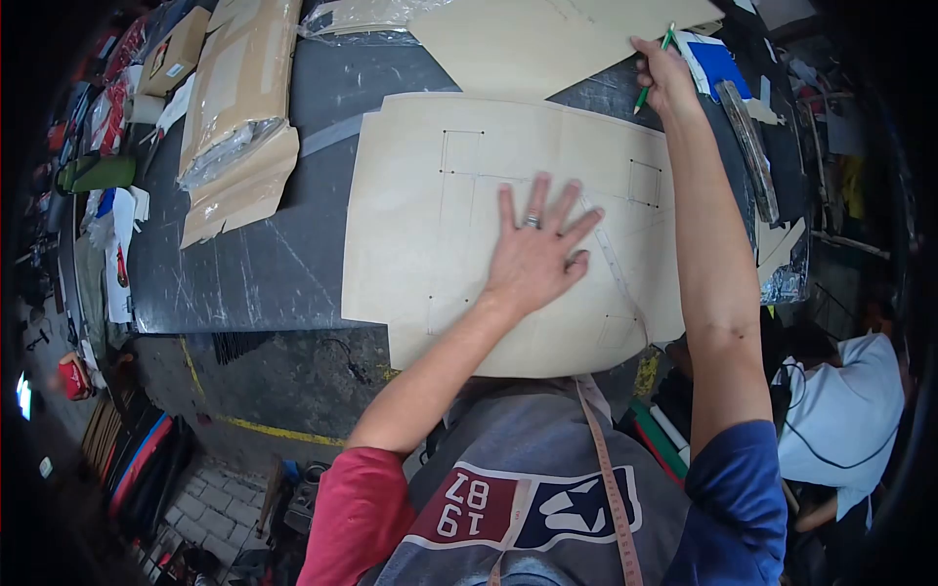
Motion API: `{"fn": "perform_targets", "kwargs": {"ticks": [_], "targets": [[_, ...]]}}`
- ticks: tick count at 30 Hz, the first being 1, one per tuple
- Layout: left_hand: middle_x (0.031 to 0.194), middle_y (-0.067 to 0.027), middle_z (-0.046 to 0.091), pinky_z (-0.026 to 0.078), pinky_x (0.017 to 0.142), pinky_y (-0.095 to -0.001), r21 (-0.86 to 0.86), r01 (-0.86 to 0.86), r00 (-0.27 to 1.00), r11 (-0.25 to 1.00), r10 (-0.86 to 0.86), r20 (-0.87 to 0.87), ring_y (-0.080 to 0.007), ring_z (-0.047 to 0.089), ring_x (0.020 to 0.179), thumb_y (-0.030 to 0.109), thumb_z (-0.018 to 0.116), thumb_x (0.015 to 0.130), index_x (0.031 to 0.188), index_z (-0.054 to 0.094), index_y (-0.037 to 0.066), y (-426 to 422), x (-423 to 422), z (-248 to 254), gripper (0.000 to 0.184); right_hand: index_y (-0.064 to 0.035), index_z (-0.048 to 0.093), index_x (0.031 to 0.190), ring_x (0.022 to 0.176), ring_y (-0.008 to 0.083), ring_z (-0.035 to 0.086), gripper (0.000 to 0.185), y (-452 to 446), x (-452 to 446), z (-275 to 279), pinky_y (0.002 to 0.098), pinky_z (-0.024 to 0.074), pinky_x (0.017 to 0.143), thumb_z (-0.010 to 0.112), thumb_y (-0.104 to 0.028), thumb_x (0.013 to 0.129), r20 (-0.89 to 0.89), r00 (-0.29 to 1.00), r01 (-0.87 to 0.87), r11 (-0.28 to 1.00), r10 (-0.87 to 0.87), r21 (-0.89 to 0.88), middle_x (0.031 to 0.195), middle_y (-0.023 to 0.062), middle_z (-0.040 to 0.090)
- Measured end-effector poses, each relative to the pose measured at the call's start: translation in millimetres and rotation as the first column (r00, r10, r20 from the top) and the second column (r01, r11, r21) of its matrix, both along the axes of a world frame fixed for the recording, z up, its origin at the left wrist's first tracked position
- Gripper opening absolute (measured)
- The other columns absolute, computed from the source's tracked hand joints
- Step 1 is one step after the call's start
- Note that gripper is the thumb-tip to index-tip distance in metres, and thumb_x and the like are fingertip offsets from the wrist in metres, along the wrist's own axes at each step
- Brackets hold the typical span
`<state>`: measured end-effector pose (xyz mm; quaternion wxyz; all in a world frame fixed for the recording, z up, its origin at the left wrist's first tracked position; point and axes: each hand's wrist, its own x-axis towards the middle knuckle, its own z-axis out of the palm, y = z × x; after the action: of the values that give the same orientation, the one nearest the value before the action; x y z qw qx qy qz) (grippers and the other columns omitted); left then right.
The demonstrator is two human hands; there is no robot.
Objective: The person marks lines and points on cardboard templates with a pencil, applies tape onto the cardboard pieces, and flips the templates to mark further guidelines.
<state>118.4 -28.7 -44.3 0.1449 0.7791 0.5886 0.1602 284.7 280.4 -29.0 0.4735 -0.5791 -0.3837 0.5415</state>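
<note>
A large tan sheet of pattern card (547,322) lies on the dark table, marked with dots, thin lines and small drawn rectangles. My left hand (537,244), with a ring on one finger, rests over its middle with the fingers spread. Beyond its upper right corner, my right hand (669,78) is closed around a green pencil (641,99), which slants down toward the sheet. A pale measuring tape (612,262) runs across the card to the right of my left hand. More tape (611,488) hangs down over my shirt.
Another card sheet (557,39) lies at the far side. A wrapped cardboard package (239,98) is at the left of the table (249,278). A worn bar (747,151) and a blue piece (718,63) lie at the right. A person in a white shirt (845,410) is at the lower right.
</note>
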Motion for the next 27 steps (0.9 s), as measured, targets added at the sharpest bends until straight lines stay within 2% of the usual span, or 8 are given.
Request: {"fn": "perform_targets", "kwargs": {"ticks": [5,7,10,14,16,18,23,27], "targets": [[0.162,-0.0066,0.049,0.014,0.127,-0.0707,0.023,0.198,0.970,0.980,-0.200,0.139,-0.0360,0.031,0.158,0.032,0.065,0.096,0.147,0.063,0.023,1,-1,0,0.051,-0.0060,0.058,0.098,0.060,0.0082,0.045,0.015,14,16,36,0.0211,0.0329,0.047,0.071,-0.012,0.102,-0.051,0.998,0.055,0.970,-0.044,0.235,0.082,0.0007,0.053],[0.158,-0.0063,0.052,0.017,0.127,-0.0683,0.011,0.222,0.957,0.975,-0.220,0.188,-0.0344,0.035,0.156,0.029,0.066,0.096,0.144,0.065,0.022,1,-4,0,0.048,-0.0084,0.025,0.164,0.100,0.0248,0.066,0.076,-1,45,56,0.0300,0.0610,0.068,0.068,-0.031,0.106,-0.017,0.992,-0.118,0.952,0.128,0.284,0.153,0.0199,0.040],[0.151,-0.0057,0.059,0.021,0.128,-0.0634,-0.005,0.263,0.925,0.965,-0.251,0.285,-0.0313,0.043,0.151,0.023,0.068,0.095,0.137,0.070,0.021,-2,-11,-5,0.043,-0.0061,0.057,0.100,0.061,0.0077,0.046,0.013,-46,48,76,0.0229,0.0339,0.047,0.069,-0.007,0.102,-0.355,0.931,0.265,0.836,-0.091,0.481,0.078,0.0001,0.054],[0.146,-0.0088,0.063,0.026,0.128,-0.0568,0.018,0.132,0.935,0.991,-0.130,0.331,-0.0324,0.049,0.146,0.013,0.069,0.092,0.133,0.071,0.017,-8,-34,-4,0.041,-0.0026,0.059,0.105,0.083,0.0138,0.065,0.007,-124,73,76,0.0275,0.0530,0.069,0.064,-0.008,0.106,-0.264,0.885,0.449,0.851,-0.383,0.271,0.094,0.0081,0.066],[0.143,-0.0134,0.063,0.032,0.125,-0.0561,-0.548,-0.038,0.999,0.836,0.026,-0.030,-0.0331,0.050,0.145,0.009,0.069,0.092,0.131,0.070,0.011,-22,-58,15,0.039,0.0027,0.063,0.118,0.101,0.0179,0.069,0.022,-174,80,67,0.0334,0.0556,0.090,0.063,-0.017,0.108,0.107,0.935,0.307,0.925,-0.337,0.224,0.108,0.0124,0.071],[0.144,-0.0181,0.061,0.038,0.122,-0.0525,0.029,-0.140,0.975,0.990,0.133,0.177,-0.0361,0.050,0.144,0.009,0.067,0.095,0.137,0.066,0.006,-34,-84,19,0.041,0.0045,0.062,0.135,0.112,0.0196,0.067,0.039,-225,79,54,0.0345,0.0518,0.101,0.063,-0.023,0.107,0.600,0.796,0.027,0.994,-0.083,0.101,0.120,0.0129,0.072],[0.152,-0.0168,0.054,0.035,0.124,-0.0501,-0.171,-0.516,0.758,0.840,0.540,0.367,-0.0406,0.042,0.149,0.013,0.062,0.102,0.147,0.060,0.010,-50,-133,13,0.045,0.0014,0.050,0.153,0.119,0.0192,0.062,0.053,-313,70,12,0.0323,0.0446,0.110,0.062,-0.015,0.105,0.491,0.819,-0.241,0.955,0.297,-0.175,0.136,0.0153,0.067],[0.161,-0.0131,0.048,0.031,0.125,-0.0537,-0.170,-0.340,0.806,0.925,0.380,0.455,-0.0394,0.038,0.153,0.021,0.061,0.105,0.152,0.056,0.015,-35,-113,31,0.048,-0.0019,0.040,0.161,0.122,0.0199,0.061,0.061,-343,51,28,0.0306,0.0421,0.111,0.060,-0.008,0.103,0.425,0.828,-0.275,0.925,0.366,-0.261,0.139,0.0164,0.066]]}}
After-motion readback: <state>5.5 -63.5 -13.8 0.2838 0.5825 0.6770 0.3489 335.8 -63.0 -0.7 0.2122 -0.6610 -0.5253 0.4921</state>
